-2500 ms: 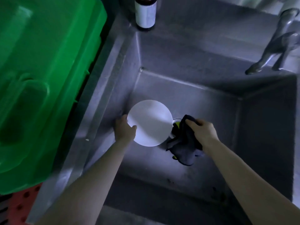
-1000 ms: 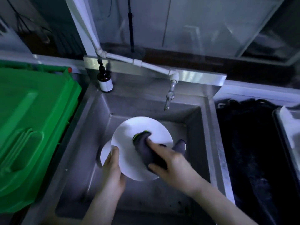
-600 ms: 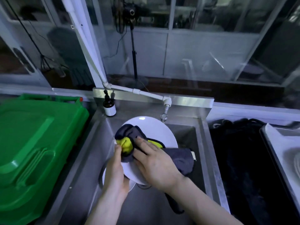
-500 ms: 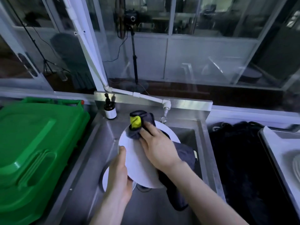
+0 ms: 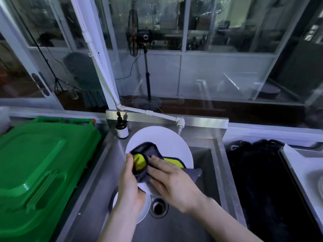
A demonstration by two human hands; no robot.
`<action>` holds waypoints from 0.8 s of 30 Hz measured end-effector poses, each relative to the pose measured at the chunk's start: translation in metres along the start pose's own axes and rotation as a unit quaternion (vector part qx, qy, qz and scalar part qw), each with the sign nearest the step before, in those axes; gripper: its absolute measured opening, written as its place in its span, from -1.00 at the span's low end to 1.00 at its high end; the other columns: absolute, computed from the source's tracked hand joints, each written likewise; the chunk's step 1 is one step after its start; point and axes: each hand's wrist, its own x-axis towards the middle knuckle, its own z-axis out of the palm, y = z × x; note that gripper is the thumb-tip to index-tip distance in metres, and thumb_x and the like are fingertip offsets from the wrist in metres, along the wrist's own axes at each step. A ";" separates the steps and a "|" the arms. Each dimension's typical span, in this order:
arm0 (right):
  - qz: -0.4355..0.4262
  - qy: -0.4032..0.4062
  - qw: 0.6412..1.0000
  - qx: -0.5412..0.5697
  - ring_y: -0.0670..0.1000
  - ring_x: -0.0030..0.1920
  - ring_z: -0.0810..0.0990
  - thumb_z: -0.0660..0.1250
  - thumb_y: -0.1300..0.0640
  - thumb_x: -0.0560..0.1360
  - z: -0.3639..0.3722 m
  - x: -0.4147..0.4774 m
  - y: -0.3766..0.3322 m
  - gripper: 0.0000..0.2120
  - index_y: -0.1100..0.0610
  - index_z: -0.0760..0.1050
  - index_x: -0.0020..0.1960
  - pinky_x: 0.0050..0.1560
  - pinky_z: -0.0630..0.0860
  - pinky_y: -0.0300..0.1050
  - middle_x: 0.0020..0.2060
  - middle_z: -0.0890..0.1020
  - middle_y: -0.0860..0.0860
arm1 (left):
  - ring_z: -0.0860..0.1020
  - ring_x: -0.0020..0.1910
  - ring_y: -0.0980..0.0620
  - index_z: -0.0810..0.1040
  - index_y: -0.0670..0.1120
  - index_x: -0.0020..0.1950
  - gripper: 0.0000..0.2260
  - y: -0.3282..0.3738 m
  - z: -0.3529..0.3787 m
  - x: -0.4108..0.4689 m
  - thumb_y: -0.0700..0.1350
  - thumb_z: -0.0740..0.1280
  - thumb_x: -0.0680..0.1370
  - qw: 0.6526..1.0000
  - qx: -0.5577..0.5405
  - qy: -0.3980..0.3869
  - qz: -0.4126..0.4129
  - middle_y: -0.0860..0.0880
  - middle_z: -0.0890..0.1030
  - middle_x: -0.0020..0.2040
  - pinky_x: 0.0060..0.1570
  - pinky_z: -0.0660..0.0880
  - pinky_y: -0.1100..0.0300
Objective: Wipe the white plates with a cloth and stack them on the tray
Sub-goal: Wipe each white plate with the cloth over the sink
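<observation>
White plate [image 5: 167, 140] aslant, face toward the person.

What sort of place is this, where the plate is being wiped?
Probably a dishwashing station in a working kitchen: a deep stainless steel sink, a pump bottle on its back ledge, and a large green bin alongside.

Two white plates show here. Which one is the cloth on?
The raised plate, held by the left hand; the right hand presses the cloth on it. The lower plate lies in the sink.
</observation>
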 end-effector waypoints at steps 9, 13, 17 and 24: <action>0.151 0.012 0.989 0.002 0.12 0.54 0.22 0.19 0.14 0.65 -0.018 0.057 0.022 -0.68 0.22 0.46 0.36 0.46 0.22 0.06 0.49 0.33 0.11 | 0.71 0.06 0.05 0.61 -0.04 0.26 -0.63 -0.002 0.004 0.000 0.15 0.15 0.68 0.993 0.065 -0.035 0.092 -0.02 0.74 0.10 0.00 0.57 0.06; 0.092 -0.020 0.995 0.025 0.05 0.52 0.26 0.18 0.11 0.63 -0.006 0.040 -0.014 -0.61 0.23 0.44 0.40 0.48 0.22 0.03 0.46 0.39 0.11 | 0.70 0.05 0.02 0.60 -0.03 0.11 -0.64 -0.001 0.015 0.003 0.14 0.10 0.69 0.990 0.061 -0.035 0.125 0.05 0.74 -0.06 -0.09 0.57 0.29; 0.112 -0.030 0.991 0.067 -0.20 0.51 0.06 0.16 0.11 0.66 -0.007 0.028 -0.027 -0.57 0.12 0.27 0.52 0.54 0.05 -0.11 0.52 0.27 -0.03 | 0.69 0.10 0.12 0.72 0.03 0.14 -0.42 -0.008 0.010 -0.004 0.40 0.29 0.36 0.988 0.067 -0.040 0.132 0.05 0.73 0.12 -0.03 0.61 0.21; 0.088 0.000 0.996 0.002 -0.01 0.54 0.20 0.14 0.08 0.65 -0.009 0.034 -0.026 -0.57 0.17 0.32 0.49 0.50 0.11 -0.10 0.50 0.32 0.04 | 0.68 0.14 0.04 0.67 -0.03 0.19 -0.42 -0.007 0.012 -0.009 0.36 0.31 0.39 0.985 0.075 -0.039 0.153 -0.01 0.73 0.13 0.11 0.55 0.11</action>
